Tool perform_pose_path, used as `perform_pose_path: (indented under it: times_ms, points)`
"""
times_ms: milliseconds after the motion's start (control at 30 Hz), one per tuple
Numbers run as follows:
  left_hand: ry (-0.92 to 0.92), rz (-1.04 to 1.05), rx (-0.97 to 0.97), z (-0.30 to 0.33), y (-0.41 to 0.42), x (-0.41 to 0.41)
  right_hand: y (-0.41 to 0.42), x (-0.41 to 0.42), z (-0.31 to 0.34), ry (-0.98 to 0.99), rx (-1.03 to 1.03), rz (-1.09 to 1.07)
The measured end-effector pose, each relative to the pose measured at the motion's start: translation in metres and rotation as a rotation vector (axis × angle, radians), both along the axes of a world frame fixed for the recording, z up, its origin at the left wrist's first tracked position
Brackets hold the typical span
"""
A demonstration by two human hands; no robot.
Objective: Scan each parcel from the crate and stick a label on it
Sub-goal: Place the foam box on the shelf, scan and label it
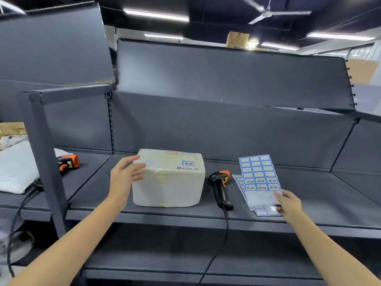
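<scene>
**Parcel mid-shelf, left hand at its side, right hand on label sheet**

White parcel (169, 179) sits centre frame on the dark grey shelf (309, 195), set back from the shelf's front edge. Blue-bordered label (188, 163) already stuck on its top face, near the right edge.

Left hand (125, 175): fingers straight and spread against the parcel's upper left corner, grip open, nothing clasped.

Right hand (288, 205): lower right of centre, fingertips on the near end of the label sheet (258, 176). Grip state there: cannot tell whether it pinches the sheet or just rests on it. The sheet tilts up off more sheets lying flat under it; their near corner reaches almost to the shelf's front edge.

Black-and-orange scanner (219, 185) lies between parcel and sheets, just beside the parcel's right face, its cable (223, 240) dropping over the front edge.

Open room: bare shelf right of the sheets and behind the parcel up to the back panel. Left of the parcel a grey upright post (44, 153) cuts the space; beyond it a second scanner (69, 163) and a white poly bag (17, 168) at the left frame edge.
</scene>
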State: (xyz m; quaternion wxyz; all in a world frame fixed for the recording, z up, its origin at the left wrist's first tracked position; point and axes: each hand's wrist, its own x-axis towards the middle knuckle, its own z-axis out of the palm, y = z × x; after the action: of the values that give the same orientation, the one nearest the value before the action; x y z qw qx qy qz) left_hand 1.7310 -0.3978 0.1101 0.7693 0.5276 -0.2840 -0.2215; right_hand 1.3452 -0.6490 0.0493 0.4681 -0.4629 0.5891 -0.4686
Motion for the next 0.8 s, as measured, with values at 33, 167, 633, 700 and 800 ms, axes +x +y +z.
perform_pose_path:
  times_ms: [33, 167, 633, 700, 800]
  points:
    - [-0.012, 0.034, -0.014, 0.001, -0.002, -0.001, -0.005, -0.003, -0.009, 0.08, 0.015, -0.009]
    - [-0.065, 0.154, -0.051, 0.007, -0.008, -0.007, -0.018, -0.007, -0.026, 0.501, 0.008, -0.044]
    - [-0.17, 0.383, 0.218, 0.013, -0.037, -0.001, 0.024, 0.113, 0.073, 0.329, -0.267, 0.274]
    - [-0.175, 0.397, 0.285, 0.014, -0.043, 0.002, 0.037, 0.146, 0.089, 0.16, -0.16, 0.394]
    - [-0.152, 0.363, 0.398, 0.012, -0.047, 0.007, 0.054, 0.187, 0.1, 0.132, -0.022, 0.564]
